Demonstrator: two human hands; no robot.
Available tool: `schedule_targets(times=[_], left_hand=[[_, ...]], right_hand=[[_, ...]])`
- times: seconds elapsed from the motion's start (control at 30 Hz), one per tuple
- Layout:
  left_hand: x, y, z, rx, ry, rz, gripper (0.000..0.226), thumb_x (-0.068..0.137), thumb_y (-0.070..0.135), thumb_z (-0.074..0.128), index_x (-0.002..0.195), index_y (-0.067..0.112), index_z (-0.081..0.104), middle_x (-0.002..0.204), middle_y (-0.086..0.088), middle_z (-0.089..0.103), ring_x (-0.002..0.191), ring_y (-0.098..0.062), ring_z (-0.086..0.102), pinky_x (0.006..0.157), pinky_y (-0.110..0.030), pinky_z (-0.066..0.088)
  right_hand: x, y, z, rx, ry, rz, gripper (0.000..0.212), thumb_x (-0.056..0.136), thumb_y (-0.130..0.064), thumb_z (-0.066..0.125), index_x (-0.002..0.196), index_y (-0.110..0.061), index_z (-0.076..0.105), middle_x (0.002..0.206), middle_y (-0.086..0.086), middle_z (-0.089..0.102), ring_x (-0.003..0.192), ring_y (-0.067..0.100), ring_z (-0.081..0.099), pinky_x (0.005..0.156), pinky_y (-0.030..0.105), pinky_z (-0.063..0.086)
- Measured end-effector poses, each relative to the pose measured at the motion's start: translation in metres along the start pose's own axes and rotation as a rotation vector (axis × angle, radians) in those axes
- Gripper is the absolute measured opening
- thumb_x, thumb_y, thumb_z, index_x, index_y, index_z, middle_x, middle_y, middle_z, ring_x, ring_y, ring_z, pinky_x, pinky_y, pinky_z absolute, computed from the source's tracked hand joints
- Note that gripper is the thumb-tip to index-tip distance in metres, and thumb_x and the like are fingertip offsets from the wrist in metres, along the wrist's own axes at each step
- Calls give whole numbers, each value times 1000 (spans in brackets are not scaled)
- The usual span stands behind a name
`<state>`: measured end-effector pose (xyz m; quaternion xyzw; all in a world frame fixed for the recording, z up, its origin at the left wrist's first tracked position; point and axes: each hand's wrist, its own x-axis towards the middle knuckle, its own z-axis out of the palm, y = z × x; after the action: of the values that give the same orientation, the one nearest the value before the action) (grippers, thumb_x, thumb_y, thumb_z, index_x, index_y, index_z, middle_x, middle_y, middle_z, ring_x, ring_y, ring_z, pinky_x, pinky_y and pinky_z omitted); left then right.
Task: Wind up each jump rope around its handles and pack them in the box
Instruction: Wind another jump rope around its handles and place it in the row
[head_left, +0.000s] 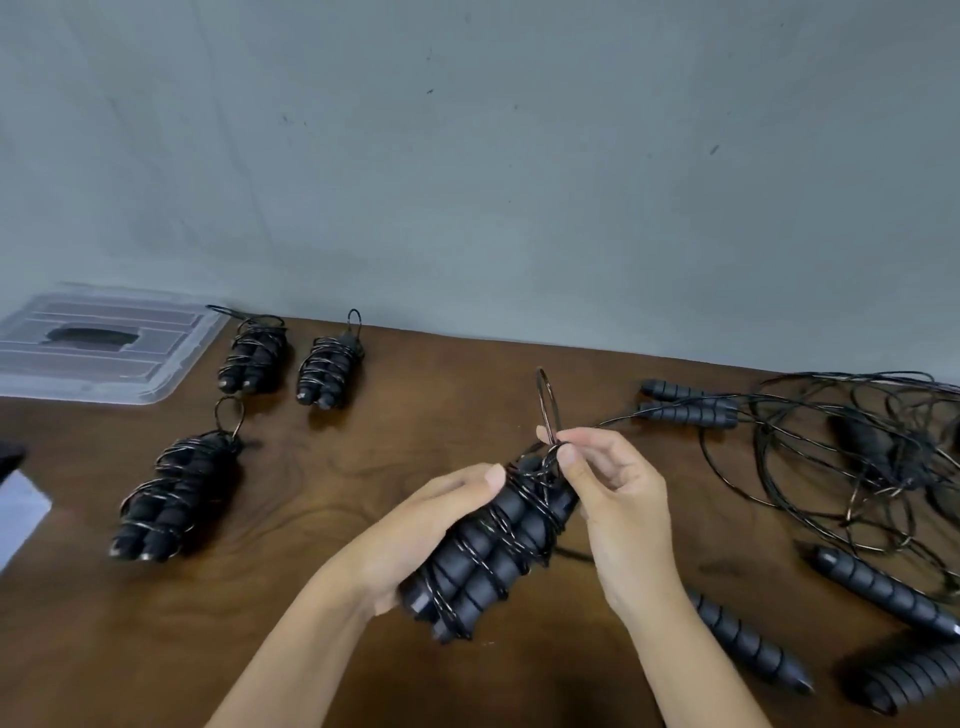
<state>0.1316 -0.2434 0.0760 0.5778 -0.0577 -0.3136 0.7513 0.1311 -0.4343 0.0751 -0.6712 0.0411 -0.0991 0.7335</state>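
The left hand (436, 525) is wrapped around a bundle of 2 black handles (498, 551), fingers curled underneath and thumb laid along the top, holding it just above the wooden table (415, 405). Cord is already wound many times around that bundle. The right hand (618, 499) pinches the cord's end loop (546, 405) between thumb and forefinger at the far end of the handles, and the loop stands upright above the fingers.

On the left lie 3 finished bundles: a near one (174, 499) and 2 farther ones (253, 354) and (328, 371), side by side but apart. Beyond them at the far left corner sits a clear plastic box (171, 379), something dark showing inside.

On the right, a loose tangle of cord (852, 467) sprawls across the table, with unwound handles (688, 408) at its far side and more handles (883, 592) near the right edge.
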Motion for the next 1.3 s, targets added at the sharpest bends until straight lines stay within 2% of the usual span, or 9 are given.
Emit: schedule_targets(times=[0.1, 0.17, 0.27, 0.37, 0.53, 0.7, 1.07, 1.17, 1.3], left_hand=[[-9, -9, -27, -161, -102, -70, 49, 108, 52, 44, 142, 22, 62, 137, -26, 64, 121, -51, 62, 103, -53, 52], [-17, -17, -41, -259, -146, -99, 56, 104, 48, 49, 151, 16, 50, 143, -31, 57, 118, -50, 62, 101, -54, 50], [-31, -23, -58, -338, -59, -118, 57, 94, 36, 58, 148, 17, 49, 141, -32, 58, 104, -42, 67, 89, -50, 56], [-47, -23, -76, -318, 160, -93, 35, 102, 29, 60, 136, 22, 57, 129, -25, 69, 101, -41, 71, 86, -50, 59], [-59, -23, -106, 266, 711, 24, 34, 98, 39, 69, 128, 35, 54, 107, 1, 71, 88, -18, 74, 81, -40, 60], [-54, -45, -139, 819, 1002, -29, 57, 88, 53, 76, 131, 37, 43, 119, -6, 48, 99, -27, 59, 87, -40, 50], [-41, -70, -133, 1316, 1059, -163, 82, 90, 69, 62, 154, 27, 31, 150, -16, 38, 129, -38, 45, 104, -47, 43], [-34, -66, -122, 1364, 1044, -53, 78, 89, 64, 67, 151, 23, 41, 155, -17, 37, 139, -41, 38, 110, -54, 35], [-13, -62, -96, 1386, 858, 193, 63, 91, 47, 74, 143, 21, 52, 153, -12, 40, 142, -37, 36, 114, -57, 32]], right_hand=[[-3, 4, 24, 135, -55, 113, 11, 93, -9, 67, 101, -5, 60, 108, 11, 76, 96, 26, 69, 81, 40, 55], [-4, 10, 39, 132, -85, 127, 9, 95, -9, 64, 102, -4, 61, 107, 14, 76, 98, 28, 69, 87, 41, 54], [-6, 20, 60, 17, -122, 145, 10, 101, -12, 60, 109, -8, 64, 106, 9, 77, 107, 26, 71, 96, 39, 54], [-12, 28, 76, -58, -127, 196, 13, 103, -13, 57, 115, -13, 63, 109, -1, 77, 107, 14, 72, 94, 28, 57], [-27, 42, 90, -157, -141, 245, 16, 103, -11, 55, 114, -16, 66, 107, -2, 77, 101, 13, 74, 90, 29, 59], [-47, 54, 101, -187, -147, 274, 18, 103, -8, 53, 113, -15, 66, 103, -3, 78, 96, 15, 75, 87, 28, 60], [-64, 57, 84, -216, -48, 270, 16, 103, -9, 54, 113, -13, 66, 101, 1, 78, 90, 18, 76, 87, 31, 61], [-65, 53, 70, -244, -18, 248, 15, 102, -11, 56, 113, -14, 66, 102, 0, 77, 90, 17, 76, 85, 28, 61], [-67, 46, 40, -260, 45, 227, 13, 102, -13, 57, 112, -14, 66, 101, -1, 78, 89, 17, 76, 83, 25, 60]])
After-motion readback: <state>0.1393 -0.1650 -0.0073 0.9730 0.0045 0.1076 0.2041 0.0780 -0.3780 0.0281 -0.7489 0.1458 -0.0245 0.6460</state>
